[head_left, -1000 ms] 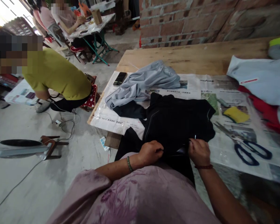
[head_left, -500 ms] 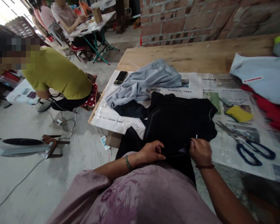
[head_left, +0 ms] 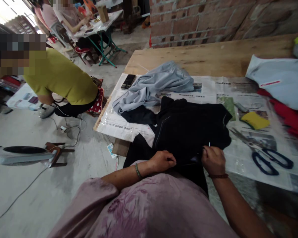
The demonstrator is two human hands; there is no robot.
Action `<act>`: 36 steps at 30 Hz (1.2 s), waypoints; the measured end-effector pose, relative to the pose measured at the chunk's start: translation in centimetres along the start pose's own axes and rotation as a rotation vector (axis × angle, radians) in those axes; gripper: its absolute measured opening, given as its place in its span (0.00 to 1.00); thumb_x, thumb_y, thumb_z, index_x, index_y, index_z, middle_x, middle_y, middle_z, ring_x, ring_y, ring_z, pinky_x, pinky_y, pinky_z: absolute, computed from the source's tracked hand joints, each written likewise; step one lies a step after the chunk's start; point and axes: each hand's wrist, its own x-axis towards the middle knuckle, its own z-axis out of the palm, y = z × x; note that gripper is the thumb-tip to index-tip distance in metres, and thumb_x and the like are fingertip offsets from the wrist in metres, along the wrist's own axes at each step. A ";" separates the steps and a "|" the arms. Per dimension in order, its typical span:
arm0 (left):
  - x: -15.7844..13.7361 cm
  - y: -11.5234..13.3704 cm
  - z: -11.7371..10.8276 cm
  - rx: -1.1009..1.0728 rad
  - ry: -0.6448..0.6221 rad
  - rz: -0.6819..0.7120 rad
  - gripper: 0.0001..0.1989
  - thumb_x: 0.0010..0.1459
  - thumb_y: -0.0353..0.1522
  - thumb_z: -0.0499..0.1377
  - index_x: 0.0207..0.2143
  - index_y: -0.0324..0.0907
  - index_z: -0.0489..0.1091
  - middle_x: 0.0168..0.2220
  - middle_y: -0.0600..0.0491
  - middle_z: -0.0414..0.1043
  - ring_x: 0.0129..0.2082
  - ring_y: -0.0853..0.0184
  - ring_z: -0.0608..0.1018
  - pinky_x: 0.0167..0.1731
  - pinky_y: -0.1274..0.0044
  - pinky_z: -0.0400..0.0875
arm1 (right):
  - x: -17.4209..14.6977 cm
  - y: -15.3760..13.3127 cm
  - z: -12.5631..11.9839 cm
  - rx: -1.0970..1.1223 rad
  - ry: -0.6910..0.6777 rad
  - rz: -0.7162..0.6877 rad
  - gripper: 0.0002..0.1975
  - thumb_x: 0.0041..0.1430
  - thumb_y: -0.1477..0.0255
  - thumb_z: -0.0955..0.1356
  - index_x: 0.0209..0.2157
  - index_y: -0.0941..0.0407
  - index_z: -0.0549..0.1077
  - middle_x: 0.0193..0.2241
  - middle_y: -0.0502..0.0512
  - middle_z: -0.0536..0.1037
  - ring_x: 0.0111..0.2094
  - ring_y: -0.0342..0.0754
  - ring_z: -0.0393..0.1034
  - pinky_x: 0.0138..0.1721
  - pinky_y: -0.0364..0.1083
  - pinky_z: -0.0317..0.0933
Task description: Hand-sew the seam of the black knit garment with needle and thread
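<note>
A black garment (head_left: pixel 191 129) with pale piping lies over the table edge and hangs down into my lap. My left hand (head_left: pixel 162 160) is closed at its near edge, thumb and fingers pinched together on the cloth. At the right part of that edge, my right hand (head_left: pixel 213 160) is closed around a thin tool, whose short pale tip (head_left: pixel 209 144) sticks up above the fingers. The rest of the tool is hidden in the hand. Between the hands a small shiny patch shows on the black cloth. Scissors (head_left: pixel 260 148) with dark blue handles lie open to the right.
Newspaper under clear plastic covers the wooden table (head_left: pixel 213 56). On it are a grey garment (head_left: pixel 159 81), a phone (head_left: pixel 128 82), a yellow cloth piece (head_left: pixel 255 120), and white (head_left: pixel 280 79) and red cloth (head_left: pixel 285 115). A person in yellow (head_left: pixel 64 77) sits at left, near a fan (head_left: pixel 22 155).
The left hand's fingers have drawn closer together at the garment's edge. My right hand stays in place with the pale tip still upright. The view has shifted very slightly.
</note>
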 end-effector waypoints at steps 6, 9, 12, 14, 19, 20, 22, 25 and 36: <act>-0.3 -0.1 0.0 -0.185 0.022 -0.099 0.06 0.51 0.28 0.55 0.28 0.36 0.71 0.28 0.56 0.67 0.22 0.78 0.67 0.24 0.84 0.62 | 0.1 -0.1 -0.1 -0.023 0.001 -0.004 0.08 0.58 0.75 0.61 0.32 0.60 0.71 0.26 0.56 0.70 0.31 0.46 0.63 0.36 0.45 0.56; -0.7 0.0 -0.3 -0.268 0.033 -0.155 0.06 0.52 0.29 0.54 0.29 0.36 0.69 0.26 0.57 0.64 0.20 0.78 0.66 0.21 0.84 0.61 | 0.0 -0.1 0.0 -0.021 -0.016 0.017 0.08 0.58 0.75 0.61 0.32 0.60 0.71 0.26 0.56 0.70 0.32 0.47 0.64 0.36 0.45 0.56; -1.0 0.2 -0.5 -0.347 0.032 -0.199 0.05 0.53 0.30 0.54 0.28 0.36 0.67 0.22 0.59 0.62 0.19 0.78 0.65 0.20 0.85 0.59 | 0.0 0.0 0.0 0.000 -0.026 0.031 0.09 0.58 0.75 0.61 0.32 0.60 0.71 0.26 0.56 0.70 0.32 0.47 0.64 0.36 0.45 0.55; -1.1 0.5 -0.6 -0.377 0.030 -0.228 0.05 0.53 0.29 0.54 0.28 0.37 0.66 0.20 0.60 0.61 0.18 0.79 0.64 0.19 0.85 0.58 | 0.0 0.0 0.0 0.025 -0.029 0.034 0.09 0.58 0.75 0.61 0.31 0.60 0.71 0.26 0.57 0.70 0.32 0.47 0.64 0.36 0.46 0.55; -1.1 0.5 -0.7 -0.418 0.046 -0.313 0.04 0.53 0.29 0.53 0.29 0.38 0.66 0.16 0.61 0.60 0.15 0.79 0.61 0.17 0.86 0.54 | 0.2 -0.1 -0.1 -0.033 0.012 -0.014 0.08 0.58 0.75 0.61 0.31 0.60 0.71 0.26 0.57 0.70 0.31 0.47 0.63 0.37 0.45 0.56; -1.1 0.4 -0.7 -0.431 0.049 -0.327 0.04 0.53 0.29 0.53 0.29 0.38 0.66 0.15 0.61 0.60 0.14 0.78 0.61 0.16 0.85 0.54 | 0.2 -0.1 -0.2 -0.040 0.020 -0.026 0.08 0.58 0.75 0.61 0.31 0.60 0.71 0.26 0.57 0.70 0.31 0.47 0.63 0.37 0.45 0.56; -1.0 0.1 -0.7 -0.462 0.057 -0.345 0.04 0.52 0.29 0.53 0.29 0.38 0.66 0.15 0.61 0.61 0.13 0.78 0.61 0.15 0.85 0.53 | 0.2 -0.1 -0.2 -0.037 0.020 -0.031 0.08 0.58 0.75 0.61 0.31 0.60 0.71 0.26 0.56 0.70 0.32 0.47 0.63 0.37 0.45 0.56; -0.9 -0.5 -0.6 -0.496 0.080 -0.346 0.04 0.52 0.29 0.53 0.28 0.38 0.66 0.15 0.61 0.61 0.13 0.78 0.60 0.14 0.85 0.53 | 0.1 -0.1 -0.1 -0.031 -0.010 0.010 0.09 0.58 0.74 0.60 0.31 0.60 0.71 0.26 0.57 0.70 0.32 0.47 0.63 0.37 0.45 0.56; -3.2 -0.6 -1.8 0.124 0.325 0.193 0.05 0.53 0.30 0.57 0.32 0.39 0.71 0.31 0.53 0.67 0.29 0.73 0.70 0.30 0.82 0.65 | -0.1 0.0 0.0 -0.012 -0.020 0.009 0.08 0.57 0.75 0.61 0.32 0.60 0.71 0.26 0.56 0.70 0.32 0.48 0.63 0.37 0.45 0.55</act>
